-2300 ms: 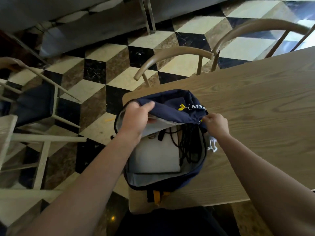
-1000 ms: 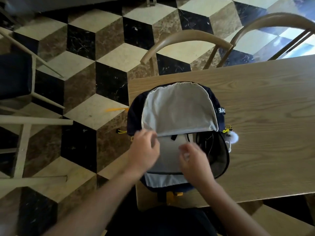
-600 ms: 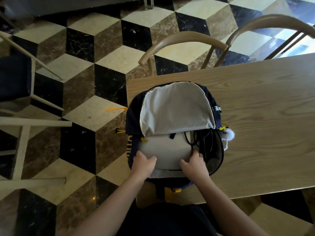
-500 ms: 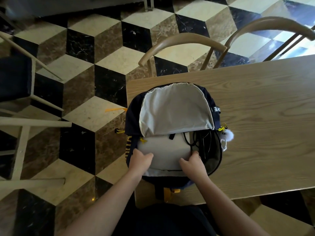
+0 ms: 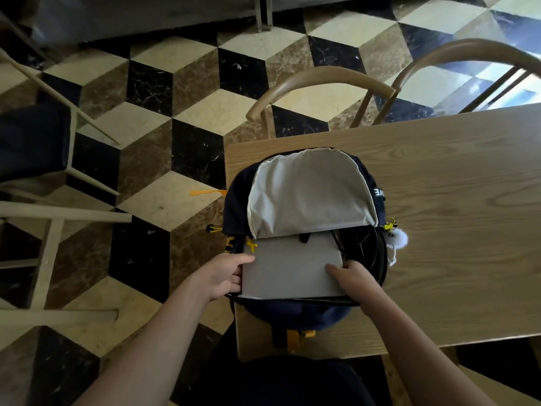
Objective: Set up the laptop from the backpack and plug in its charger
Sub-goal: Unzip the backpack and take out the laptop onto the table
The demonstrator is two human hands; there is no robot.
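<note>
A navy backpack [image 5: 295, 313] lies flat on the left end of the wooden table [image 5: 456, 200], its grey-lined flap [image 5: 310, 197] folded back away from me. A silver laptop [image 5: 289, 268] sticks partway out of the open compartment, its far edge hidden under the flap. My left hand [image 5: 225, 275] grips the laptop's left edge. My right hand [image 5: 355, 276] holds its right near corner. Black charger cables [image 5: 363, 244] lie coiled inside the bag to the right of the laptop.
A white fluffy charm [image 5: 396, 238] hangs from the bag's right zipper. Two curved-back wooden chairs [image 5: 319, 80] stand at the table's far side. More chair frames [image 5: 49, 218] stand on the left over the chequered floor. The table extends bare to the right.
The flap was thrown back, then both hands went into the bag and took the laptop's edges. The laptop has since slid toward me, further out of the compartment.
</note>
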